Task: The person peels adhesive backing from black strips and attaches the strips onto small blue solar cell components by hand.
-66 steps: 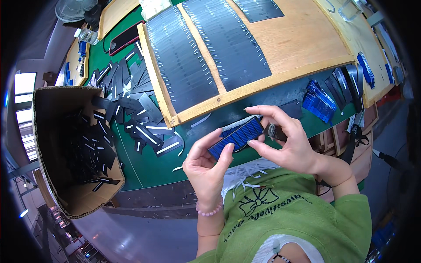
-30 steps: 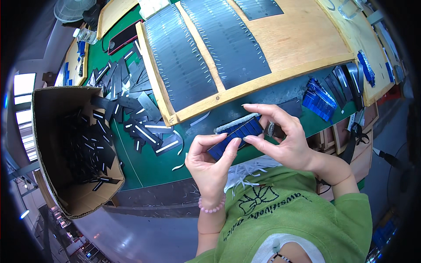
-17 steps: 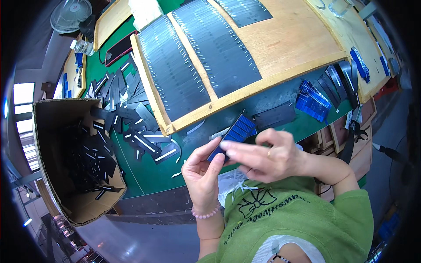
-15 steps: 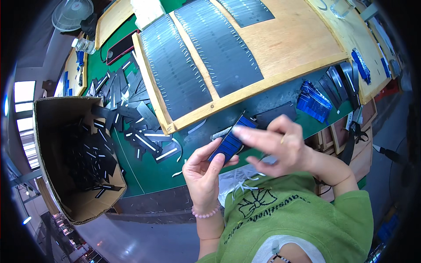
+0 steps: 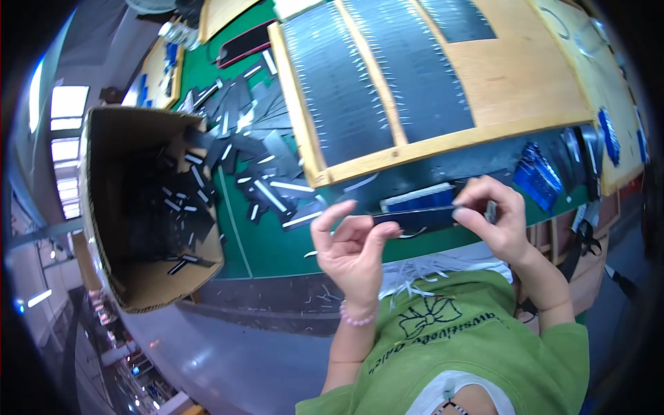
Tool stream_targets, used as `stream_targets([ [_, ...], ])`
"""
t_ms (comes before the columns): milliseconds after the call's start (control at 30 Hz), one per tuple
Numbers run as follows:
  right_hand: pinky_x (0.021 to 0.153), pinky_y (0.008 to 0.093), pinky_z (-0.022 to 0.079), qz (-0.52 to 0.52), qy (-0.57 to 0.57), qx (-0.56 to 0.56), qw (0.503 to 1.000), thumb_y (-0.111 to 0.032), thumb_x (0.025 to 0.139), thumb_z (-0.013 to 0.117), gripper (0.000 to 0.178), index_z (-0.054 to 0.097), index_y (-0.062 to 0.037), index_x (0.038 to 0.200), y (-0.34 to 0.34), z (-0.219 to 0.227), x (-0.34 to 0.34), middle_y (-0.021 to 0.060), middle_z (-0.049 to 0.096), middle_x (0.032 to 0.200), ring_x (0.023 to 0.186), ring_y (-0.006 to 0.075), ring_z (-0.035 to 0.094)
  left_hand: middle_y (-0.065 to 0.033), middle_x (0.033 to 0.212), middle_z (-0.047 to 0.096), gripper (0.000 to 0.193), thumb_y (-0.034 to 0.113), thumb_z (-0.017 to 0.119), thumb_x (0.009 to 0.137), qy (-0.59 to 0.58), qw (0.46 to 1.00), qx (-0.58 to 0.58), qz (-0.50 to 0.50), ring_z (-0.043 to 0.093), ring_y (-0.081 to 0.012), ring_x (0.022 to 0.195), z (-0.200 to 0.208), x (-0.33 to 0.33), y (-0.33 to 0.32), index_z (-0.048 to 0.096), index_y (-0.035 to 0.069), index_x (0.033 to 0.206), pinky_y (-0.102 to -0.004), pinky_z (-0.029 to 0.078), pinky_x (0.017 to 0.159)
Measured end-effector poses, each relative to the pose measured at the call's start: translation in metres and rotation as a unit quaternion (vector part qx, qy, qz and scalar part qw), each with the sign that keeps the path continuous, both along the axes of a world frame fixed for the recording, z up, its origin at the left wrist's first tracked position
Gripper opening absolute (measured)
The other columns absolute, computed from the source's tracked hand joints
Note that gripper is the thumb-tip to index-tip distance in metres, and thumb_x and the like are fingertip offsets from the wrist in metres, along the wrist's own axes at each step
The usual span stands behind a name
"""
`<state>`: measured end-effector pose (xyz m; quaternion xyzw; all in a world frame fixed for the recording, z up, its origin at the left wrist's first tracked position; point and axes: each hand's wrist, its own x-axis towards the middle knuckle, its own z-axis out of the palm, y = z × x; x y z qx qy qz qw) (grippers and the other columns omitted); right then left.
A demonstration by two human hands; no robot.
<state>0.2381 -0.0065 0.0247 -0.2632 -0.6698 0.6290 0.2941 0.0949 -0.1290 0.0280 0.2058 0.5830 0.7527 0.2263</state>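
Observation:
A thin dark strip point(image 5: 423, 219) is stretched level between my two hands above the green table. My left hand point(image 5: 351, 257) is closed at the strip's left end, thumb below and curled fingers beside it, with the index finger raised. The strip's right end is pinched between thumb and fingertips of my right hand point(image 5: 494, 216). Just behind the strip lies a blue piece point(image 5: 418, 201) with a pale upper edge, partly hidden by the strip. Farther off, a wooden frame board point(image 5: 443, 153) bears columns of dark strips point(image 5: 339, 90) with small white ends.
An open cardboard box point(image 5: 104, 228) at the left holds many dark pieces. Loose dark strips point(image 5: 266, 149) are heaped between box and board. Glossy blue strips point(image 5: 538, 176) lie at the right. A phone point(image 5: 245, 44) rests at the back. White shreds point(image 5: 415, 280) hang at the table's front edge.
The blue bundle has left my left hand. Both hands now hold a dark strip, spread apart. The view has shifted, so the board and box appear elsewhere in the picture.

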Motion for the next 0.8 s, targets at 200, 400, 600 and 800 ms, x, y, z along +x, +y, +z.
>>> stream_targets([
  [200, 0.052, 0.0215, 0.037, 0.087, 0.056, 0.098, 0.990, -0.015, 0.062, 0.082, 0.042, 0.066, -0.0037, 0.099, 0.006, 0.018, 0.006, 0.0097, 0.061, 0.098, 0.067, 0.0090, 0.051, -0.0119, 0.076, 0.064, 0.016, 0.002, 0.067, 0.081, -0.244, 0.955, 0.001, -0.170, 0.066, -0.0202, 0.065, -0.009, -0.015, -0.009, 0.060, -0.007, 0.092, -0.0292, 0.057, 0.060],
  [400, 0.061, 0.0281, 0.039, 0.164, 0.137, 0.168, 0.962, -0.018, 0.063, 0.083, 0.041, 0.064, -0.0063, 0.097, 0.010, 0.035, -0.002, 0.0097, 0.067, 0.098, 0.077, 0.0175, 0.061, -0.0130, 0.088, 0.067, 0.031, 0.002, 0.068, 0.075, -0.131, 0.957, -0.096, -0.240, 0.063, -0.0136, 0.073, 0.016, -0.028, -0.006, 0.061, -0.006, 0.105, -0.0222, 0.050, 0.061],
  [600, 0.057, 0.0289, 0.047, 0.034, -0.214, 0.473, 0.854, -0.019, 0.055, 0.078, 0.048, 0.064, -0.0068, 0.099, 0.030, 0.013, 0.034, 0.0025, 0.055, 0.089, 0.076, 0.0196, 0.051, -0.0111, 0.115, 0.046, 0.078, 0.017, 0.082, 0.059, 0.416, 0.703, -0.575, 0.038, 0.042, -0.0306, 0.106, -0.006, -0.152, -0.053, 0.050, 0.023, 0.130, -0.0417, 0.037, 0.094],
  [800, 0.061, 0.0304, 0.048, 0.046, -0.281, 0.459, 0.842, -0.018, 0.057, 0.078, 0.045, 0.063, -0.0039, 0.097, 0.034, -0.006, 0.030, 0.0044, 0.053, 0.091, 0.082, 0.0217, 0.053, -0.0107, 0.109, 0.049, 0.058, 0.016, 0.083, 0.058, 0.416, 0.735, -0.535, 0.013, 0.045, -0.0291, 0.104, -0.019, -0.164, -0.051, 0.055, 0.007, 0.109, -0.0398, 0.040, 0.090],
])
